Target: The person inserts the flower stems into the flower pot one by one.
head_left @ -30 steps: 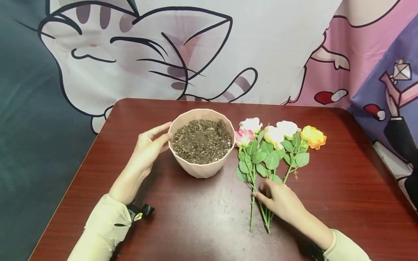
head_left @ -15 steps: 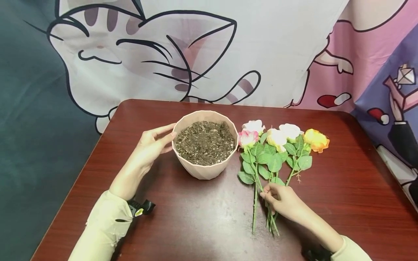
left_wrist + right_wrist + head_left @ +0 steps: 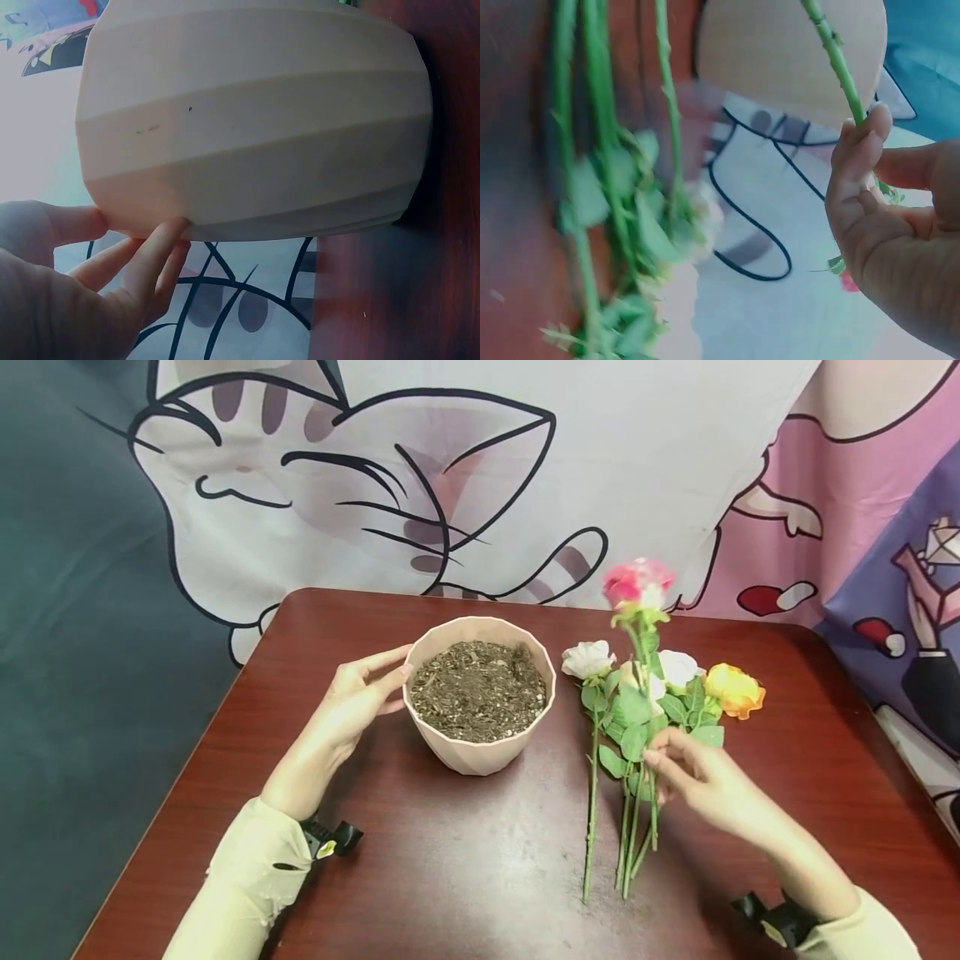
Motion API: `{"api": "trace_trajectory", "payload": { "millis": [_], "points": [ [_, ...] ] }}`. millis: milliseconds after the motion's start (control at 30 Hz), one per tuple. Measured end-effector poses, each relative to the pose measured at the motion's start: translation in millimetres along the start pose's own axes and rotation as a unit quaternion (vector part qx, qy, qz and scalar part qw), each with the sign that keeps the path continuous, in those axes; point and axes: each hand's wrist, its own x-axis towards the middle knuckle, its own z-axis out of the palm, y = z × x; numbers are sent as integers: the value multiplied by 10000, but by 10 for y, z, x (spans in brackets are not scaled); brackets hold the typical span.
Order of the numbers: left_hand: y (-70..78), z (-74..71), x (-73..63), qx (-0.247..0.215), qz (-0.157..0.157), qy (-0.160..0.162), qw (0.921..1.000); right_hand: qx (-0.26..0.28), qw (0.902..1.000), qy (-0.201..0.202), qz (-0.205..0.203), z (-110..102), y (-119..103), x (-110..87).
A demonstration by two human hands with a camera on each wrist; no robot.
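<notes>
A pale, faceted flowerpot filled with dark soil stands on the table. My left hand rests its fingertips and thumb against the pot's left side near the rim; in the left wrist view the fingers lie nearly straight on the outer wall. Right of the pot, my right hand pinches the green stem of a pink rose and holds it upright above the other flowers. In the right wrist view the stem passes between thumb and fingertips, while the bloom is mostly hidden behind the hand.
Lying on the reddish-brown table are a white rose, another white rose, a yellow-orange rose and a pale bloom partly hidden by the raised stem. A cartoon cat backdrop hangs behind the far edge.
My right hand has drawn the pink rose from the bunch and lifted it up and to the right. The left hand keeps its place at the pot.
</notes>
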Motion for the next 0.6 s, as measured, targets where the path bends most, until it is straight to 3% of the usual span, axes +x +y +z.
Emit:
{"api": "trace_trajectory", "payload": {
  "millis": [167, 367, 600],
  "points": [
    [1, 13, -19, -52, -42, 18, 10000, 135, 9998, 152, -6, -217, -66, 158],
    [-8, 14, -45, -109, -74, 123, 9998, 996, 9925, 438, -559, -341, -223, 498],
    [10, 56, -50, -143, -6, 248, 9996, 2799, 9490, 582, -1332, -387, -476, 918]
  ]
}}
